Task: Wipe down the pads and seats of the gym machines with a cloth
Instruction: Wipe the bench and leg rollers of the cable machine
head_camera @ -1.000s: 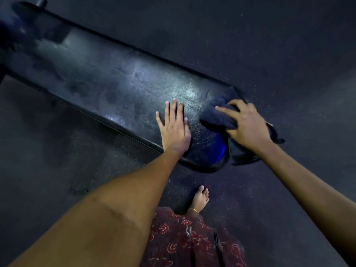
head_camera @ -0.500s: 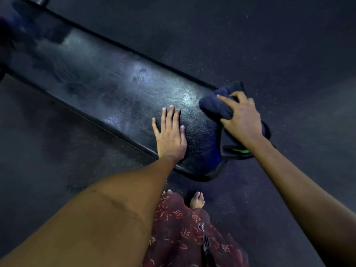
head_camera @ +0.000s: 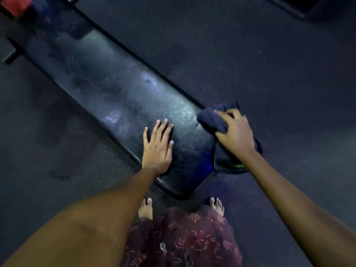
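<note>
Padding of a long black vinyl bench (head_camera: 123,97) runs slantwise across the dark speckled rubber floor (head_camera: 269,64), its near rounded end close to the person's two bare feet (head_camera: 145,208). The vinyl surface shines in pale patches along its middle, and no brand, label or writing can be read anywhere on it.

The left hand (head_camera: 158,145) lies flat on the near end of the bench, palm down, its fingers (head_camera: 160,129) straight and slightly spread, pointing up the length of the pad. It holds nothing.

The right hand (head_camera: 236,134) is at the right edge of the bench's near end, curled over a bunched dark blue cloth (head_camera: 212,118). Its fingers are bent round the cloth, gripping it, with the wad pressed against the bench's edge; part of the cloth hangs down past the wrist, beside the bench. A small green patch (head_camera: 238,166) shows low on that hanging part, too small to tell whether it carries any writing.

Below the bench's near end, a dark red garment with a floral print (head_camera: 183,237) covers the person's legs. At the far end of the bench a black metal frame bar (head_camera: 10,55) juts out to the left, and a red blurred shape (head_camera: 15,5) sits beyond it.
</note>
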